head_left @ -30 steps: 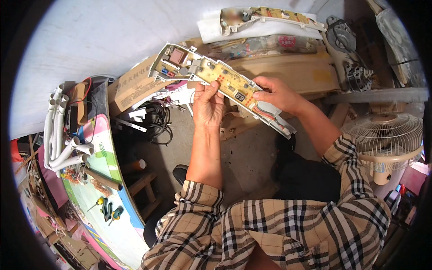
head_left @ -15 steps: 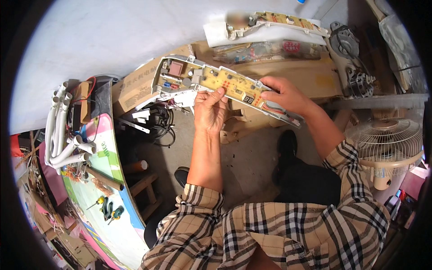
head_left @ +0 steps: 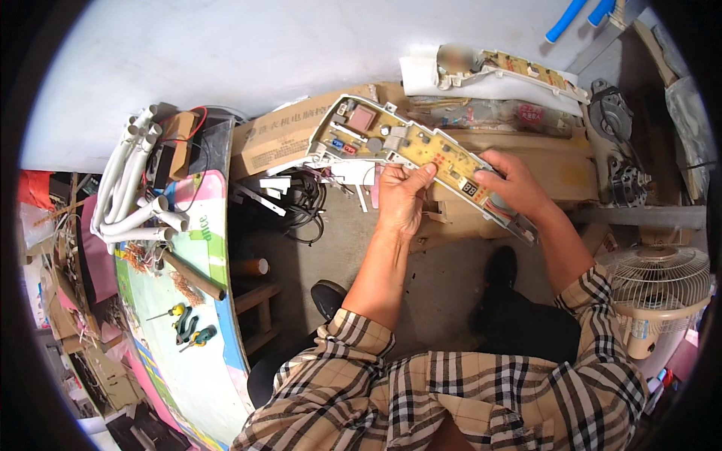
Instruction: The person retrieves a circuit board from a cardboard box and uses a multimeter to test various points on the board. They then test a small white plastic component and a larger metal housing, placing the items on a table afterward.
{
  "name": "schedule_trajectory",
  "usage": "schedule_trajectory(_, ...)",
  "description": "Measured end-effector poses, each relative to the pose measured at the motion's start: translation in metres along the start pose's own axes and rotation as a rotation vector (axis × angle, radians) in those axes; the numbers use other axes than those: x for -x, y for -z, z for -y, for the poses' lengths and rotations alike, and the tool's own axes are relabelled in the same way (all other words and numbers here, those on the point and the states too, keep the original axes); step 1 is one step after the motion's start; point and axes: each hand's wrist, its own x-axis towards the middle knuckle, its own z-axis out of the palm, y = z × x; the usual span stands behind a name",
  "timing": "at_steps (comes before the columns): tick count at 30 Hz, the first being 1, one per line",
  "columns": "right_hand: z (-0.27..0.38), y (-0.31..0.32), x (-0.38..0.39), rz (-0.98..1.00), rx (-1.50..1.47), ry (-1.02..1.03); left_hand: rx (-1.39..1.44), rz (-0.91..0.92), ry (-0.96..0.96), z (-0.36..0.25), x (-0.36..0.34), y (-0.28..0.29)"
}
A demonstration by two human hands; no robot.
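Observation:
A long, slightly bent circuit board (head_left: 412,149) in a pale plastic frame is held up in front of me, component side facing up. Brown, blue and red parts sit toward its far left end, and a small two-digit display lies nearer the right end. My left hand (head_left: 404,197) grips the lower edge near the middle, thumb on top. At the right end my right hand (head_left: 519,185) is closed around the frame, its thumb beside the display. The fingers underneath are hidden. The board slants down from far left to near right.
Cardboard boxes (head_left: 293,129) lie behind the board, with another similar board (head_left: 526,69) on white foam. On the left table (head_left: 180,376) are white pipes (head_left: 129,180), a brown tube and hand tools (head_left: 188,327). A beige fan (head_left: 654,282) stands right; black cables (head_left: 308,214) hang below.
The view has turned, so the surroundings sit farther right. The board now slants a little more steeply down to the right. Both hands keep their grips on it.

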Motion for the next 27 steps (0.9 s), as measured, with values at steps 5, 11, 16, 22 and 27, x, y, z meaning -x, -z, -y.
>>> schedule_trajectory(5, -0.004, 0.007, -0.003, 0.055, 0.045, -0.053, 0.001, -0.034, 0.008, 0.002, 0.0, -0.004)
schedule_trajectory(11, 0.021, -0.01, 0.008, -0.219, 0.184, 0.039, 0.02, -0.015, 0.1, -0.009, 0.006, 0.0)
schedule_trajectory(16, 0.024, 0.0, 0.006, -0.383, 0.255, 0.19, 0.078, 0.105, 0.208, -0.028, -0.006, -0.021)
schedule_trajectory(22, 0.088, -0.013, 0.0, -0.204, 0.118, 0.179, -0.107, 0.202, 0.286, -0.094, 0.02, -0.03)
schedule_trajectory(27, 0.132, -0.04, -0.019, -0.007, 0.128, 0.258, -0.156, 0.141, 0.183, -0.142, 0.064, -0.008)
